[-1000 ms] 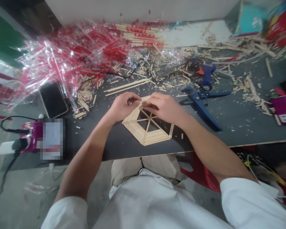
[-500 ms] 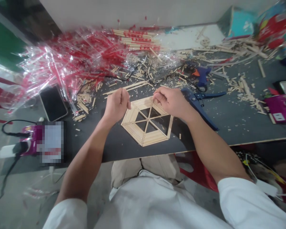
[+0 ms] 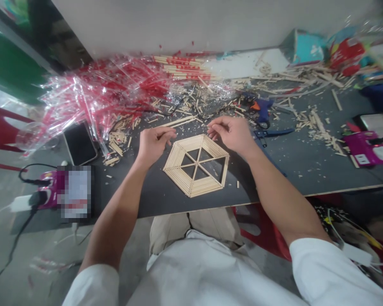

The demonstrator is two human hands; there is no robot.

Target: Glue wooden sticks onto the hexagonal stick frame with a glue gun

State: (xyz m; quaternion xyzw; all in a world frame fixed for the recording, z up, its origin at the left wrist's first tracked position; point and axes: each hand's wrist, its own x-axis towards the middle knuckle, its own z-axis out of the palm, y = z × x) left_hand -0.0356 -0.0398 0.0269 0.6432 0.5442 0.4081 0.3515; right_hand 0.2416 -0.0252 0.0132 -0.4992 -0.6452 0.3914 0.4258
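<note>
Stick frame (image 3: 197,162): flat on the table (image 3: 159,195), between your hands, slightly nearer you.
Left hand (image 3: 156,142): fingertips together by far-left corner; can't tell if pinching anything.
Right hand (image 3: 230,132): fingers bunched near far corner; can't tell either.
Stick rows (image 3: 178,158): probably best pressed flush, frame steadied.

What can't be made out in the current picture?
In the head view:
Left hand and right hand: too small and blurred to tell whether either pinches anything.
Hexagonal stick frame: joint fastenings too small to see.
Blue tool: partly hidden by the right arm.
Screen at left: pixelated, content unreadable.
Dark blue object, far right: too blurred to identify.
</note>
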